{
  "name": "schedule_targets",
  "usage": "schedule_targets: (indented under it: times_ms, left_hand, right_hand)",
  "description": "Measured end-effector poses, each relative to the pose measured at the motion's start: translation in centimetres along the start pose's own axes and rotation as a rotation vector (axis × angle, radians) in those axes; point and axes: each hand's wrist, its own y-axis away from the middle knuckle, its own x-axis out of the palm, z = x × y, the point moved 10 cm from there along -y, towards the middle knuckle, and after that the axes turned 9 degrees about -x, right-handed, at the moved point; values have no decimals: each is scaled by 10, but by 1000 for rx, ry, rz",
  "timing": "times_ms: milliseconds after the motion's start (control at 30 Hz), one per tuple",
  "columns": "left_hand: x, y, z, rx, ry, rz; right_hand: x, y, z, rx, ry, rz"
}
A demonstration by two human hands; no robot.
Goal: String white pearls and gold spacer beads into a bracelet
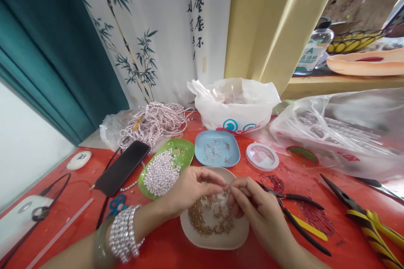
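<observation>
My left hand [192, 187] and my right hand [255, 210] meet fingertip to fingertip over a beige dish [217, 239] of small gold beads [202, 220]. Both hands pinch something tiny between thumb and forefinger; I cannot make out what it is. My left wrist wears several pearl bracelets [123, 235] and a green bangle [100, 246]. Just left of my left hand lies a green leaf-shaped dish [184, 153] heaped with loose pearls [160, 172]. Behind my hands sits a blue dish [217, 148] with small metal findings.
Black-handled pliers [296, 214] lie by my right hand, yellow-handled pliers [369, 218] further right. A black phone [123, 167], pearl strands [154, 119], a clear thread spool [261, 156], two plastic bags [235, 103] [344, 132], small blue scissors [116, 206] and cables crowd the red table [164, 248].
</observation>
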Motion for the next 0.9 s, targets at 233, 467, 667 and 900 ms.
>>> schedule_targets:
  times_ms: [233, 467, 667, 900]
  left_hand:
    - [-19, 6, -30, 90, -211, -100]
    - [-75, 2, -65, 243, -364, -298]
    - [-94, -6, -63, 247, -522, -385]
    - [-55, -15, -67, 342, -725, -280]
  right_hand:
    - [-7, 8, 7, -22, -129, -149]
    - [4, 14, 9, -8, -154, -93]
    - [14, 16, 9, -35, -68, 2]
    - [20, 18, 3, -1, -142, 16]
